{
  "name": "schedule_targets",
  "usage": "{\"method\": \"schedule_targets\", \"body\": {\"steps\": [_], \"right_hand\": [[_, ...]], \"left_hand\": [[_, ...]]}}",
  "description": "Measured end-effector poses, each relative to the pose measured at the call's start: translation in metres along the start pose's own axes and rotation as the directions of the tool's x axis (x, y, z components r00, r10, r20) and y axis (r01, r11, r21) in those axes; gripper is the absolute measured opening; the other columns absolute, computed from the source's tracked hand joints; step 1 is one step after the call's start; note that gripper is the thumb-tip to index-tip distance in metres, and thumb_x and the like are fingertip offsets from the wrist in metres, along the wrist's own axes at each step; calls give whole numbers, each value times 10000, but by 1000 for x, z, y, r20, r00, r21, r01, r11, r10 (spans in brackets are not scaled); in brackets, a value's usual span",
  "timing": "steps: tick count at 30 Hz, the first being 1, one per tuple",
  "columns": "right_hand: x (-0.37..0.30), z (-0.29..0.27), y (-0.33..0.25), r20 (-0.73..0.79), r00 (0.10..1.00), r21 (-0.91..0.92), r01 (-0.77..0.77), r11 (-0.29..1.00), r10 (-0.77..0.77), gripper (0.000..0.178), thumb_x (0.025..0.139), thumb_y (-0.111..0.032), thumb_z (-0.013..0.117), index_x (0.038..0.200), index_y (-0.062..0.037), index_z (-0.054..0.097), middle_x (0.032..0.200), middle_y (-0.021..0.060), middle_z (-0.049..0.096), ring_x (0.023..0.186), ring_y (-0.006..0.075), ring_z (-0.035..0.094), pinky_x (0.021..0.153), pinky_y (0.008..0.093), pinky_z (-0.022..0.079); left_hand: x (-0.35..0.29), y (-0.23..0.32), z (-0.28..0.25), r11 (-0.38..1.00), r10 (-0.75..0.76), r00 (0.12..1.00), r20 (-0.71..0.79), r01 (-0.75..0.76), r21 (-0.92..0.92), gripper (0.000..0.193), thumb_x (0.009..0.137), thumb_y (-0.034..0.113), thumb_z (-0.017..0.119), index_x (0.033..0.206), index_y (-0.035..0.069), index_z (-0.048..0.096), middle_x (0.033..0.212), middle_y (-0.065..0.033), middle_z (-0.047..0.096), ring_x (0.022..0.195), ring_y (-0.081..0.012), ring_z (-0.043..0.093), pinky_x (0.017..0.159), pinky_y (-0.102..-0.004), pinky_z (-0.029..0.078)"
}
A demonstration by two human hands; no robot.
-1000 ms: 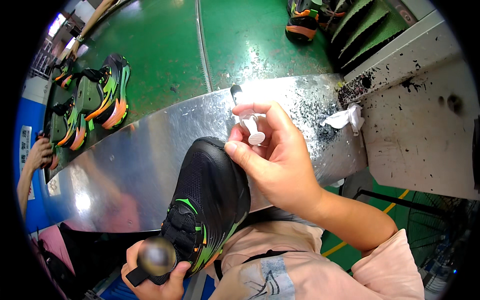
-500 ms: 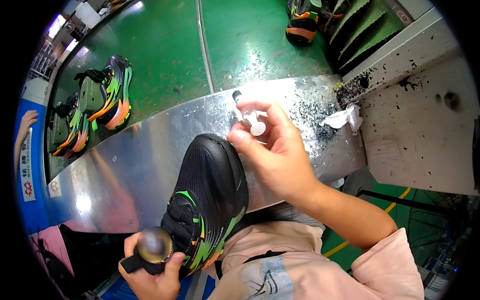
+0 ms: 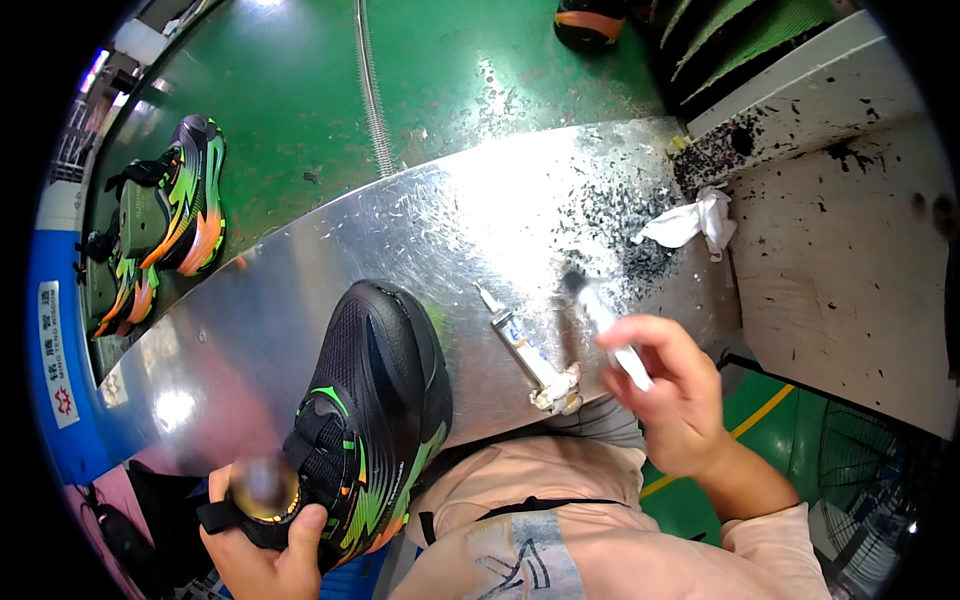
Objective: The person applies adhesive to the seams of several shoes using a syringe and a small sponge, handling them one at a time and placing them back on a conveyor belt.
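Observation:
My left hand (image 3: 262, 555) grips a black running shoe (image 3: 375, 400) with green and orange trim by its heel end. The toe points away over a metal bench (image 3: 290, 290). In the shoe's opening is a round, brownish, blurred thing (image 3: 266, 490) whose kind I cannot make out. To the right of the shoe, my right hand (image 3: 672, 395) pinches a slim white stick with a dark tip (image 3: 612, 325), blurred by motion and held above the bench. Between the shoe and that hand lies a small tube (image 3: 525, 350) with a thin nozzle and a crumpled, whitish end.
Shoes with green blocks in them (image 3: 175, 205) stand on the green surface (image 3: 290, 110) at the left. A crumpled white cloth (image 3: 690, 222) lies by the stained panel (image 3: 830, 230) at the right. Another shoe (image 3: 588, 22) is at the far edge.
My right hand has moved right and nearer to me with the white stick, away from the toe. The tube on the bench has come into sight. My left hand still holds the shoe.

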State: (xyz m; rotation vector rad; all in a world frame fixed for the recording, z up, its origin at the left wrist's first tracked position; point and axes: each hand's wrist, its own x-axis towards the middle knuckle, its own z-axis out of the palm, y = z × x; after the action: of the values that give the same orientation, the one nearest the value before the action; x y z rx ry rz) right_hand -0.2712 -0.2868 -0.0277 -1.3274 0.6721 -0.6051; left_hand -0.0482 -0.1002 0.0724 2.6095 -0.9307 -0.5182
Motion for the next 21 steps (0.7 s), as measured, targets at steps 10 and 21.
{"method": "schedule_targets", "body": {"steps": [10,21], "right_hand": [[32,21,-12,206,942,540,-334,772,264,646,933,-610,334,1173,-26,469,666,-14,417,571,44,284,526,192,244],[39,23,-7,262,951,406,-265,875,167,665,920,-576,430,1198,27,451,707,5,462,625,40,346,574,183,290]], "left_hand": [[0,18,-2,995,-69,998,-7,69,-66,394,733,137,783,1001,-45,561,862,-113,629,775,-195,596,738,-306,480],[-1,21,0,988,-124,992,-15,123,-92,384,727,156,787,980,-38,572,836,-112,620,751,-200,589,722,-311,479]]}}
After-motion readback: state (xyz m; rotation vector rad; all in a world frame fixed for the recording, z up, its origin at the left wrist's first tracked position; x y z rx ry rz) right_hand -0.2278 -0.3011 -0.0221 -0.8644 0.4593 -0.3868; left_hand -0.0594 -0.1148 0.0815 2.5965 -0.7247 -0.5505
